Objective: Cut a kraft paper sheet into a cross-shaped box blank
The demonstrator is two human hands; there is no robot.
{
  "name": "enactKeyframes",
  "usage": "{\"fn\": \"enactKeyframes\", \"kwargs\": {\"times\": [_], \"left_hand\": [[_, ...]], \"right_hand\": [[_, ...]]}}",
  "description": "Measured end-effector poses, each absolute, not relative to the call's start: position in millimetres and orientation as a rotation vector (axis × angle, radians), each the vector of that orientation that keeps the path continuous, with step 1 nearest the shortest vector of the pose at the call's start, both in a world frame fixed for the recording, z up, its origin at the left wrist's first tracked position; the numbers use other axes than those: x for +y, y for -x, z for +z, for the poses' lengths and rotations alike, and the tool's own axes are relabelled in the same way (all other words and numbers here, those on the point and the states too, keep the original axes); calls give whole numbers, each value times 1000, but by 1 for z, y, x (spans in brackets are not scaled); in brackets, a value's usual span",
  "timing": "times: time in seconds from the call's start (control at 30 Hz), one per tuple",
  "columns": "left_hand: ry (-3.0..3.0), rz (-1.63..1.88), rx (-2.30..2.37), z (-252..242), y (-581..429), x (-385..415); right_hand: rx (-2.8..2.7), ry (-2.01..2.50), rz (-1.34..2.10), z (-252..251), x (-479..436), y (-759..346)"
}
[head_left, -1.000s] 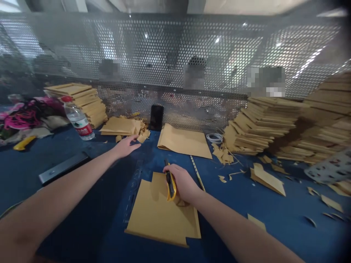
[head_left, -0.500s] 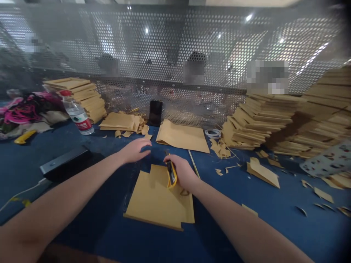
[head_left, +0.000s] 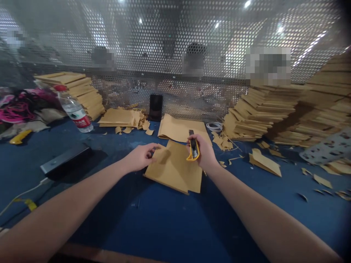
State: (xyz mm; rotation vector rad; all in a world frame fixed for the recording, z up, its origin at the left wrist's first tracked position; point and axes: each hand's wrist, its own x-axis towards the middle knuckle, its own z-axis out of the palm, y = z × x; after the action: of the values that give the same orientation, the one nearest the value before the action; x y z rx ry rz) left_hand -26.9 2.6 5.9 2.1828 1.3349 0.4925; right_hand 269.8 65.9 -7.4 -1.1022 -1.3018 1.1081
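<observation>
A brown kraft paper sheet [head_left: 175,166] with notched corners lies in front of me. My left hand [head_left: 141,157] pinches its upper left edge between thumb and fingers. In my right hand [head_left: 204,151] is a utility knife [head_left: 193,149] with a yellow and black handle, held upright over the sheet's right side. A folded stack of kraft paper [head_left: 182,129] lies just beyond the sheet, partly behind my right hand.
Tall stacks of kraft pieces [head_left: 260,113] rise at the right, and another stack [head_left: 82,91] at the left back. A water bottle [head_left: 78,115], a dark box-like device [head_left: 65,160] and a phone [head_left: 156,107] stand around. Paper scraps [head_left: 223,140] litter the blue table [head_left: 153,223].
The notched sheet has shifted away from me and to the right. My left hand has come onto its edge. My right hand has moved right and farther away with the utility knife.
</observation>
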Motion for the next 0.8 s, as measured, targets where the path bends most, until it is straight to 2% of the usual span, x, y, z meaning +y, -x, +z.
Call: {"fn": "enactKeyframes", "kwargs": {"times": [0.4, 0.63, 0.8], "left_hand": [[-2365, 497, 1502, -5, 31, 15], [-2479, 288, 1527, -3, 39, 9], [-2465, 142, 1546, 16, 67, 6]], "right_hand": [[-1898, 1143, 434, 8, 36, -280], [-2382, 957, 549, -5, 2, -248], [-2439, 976, 627, -10, -1, -244]]}}
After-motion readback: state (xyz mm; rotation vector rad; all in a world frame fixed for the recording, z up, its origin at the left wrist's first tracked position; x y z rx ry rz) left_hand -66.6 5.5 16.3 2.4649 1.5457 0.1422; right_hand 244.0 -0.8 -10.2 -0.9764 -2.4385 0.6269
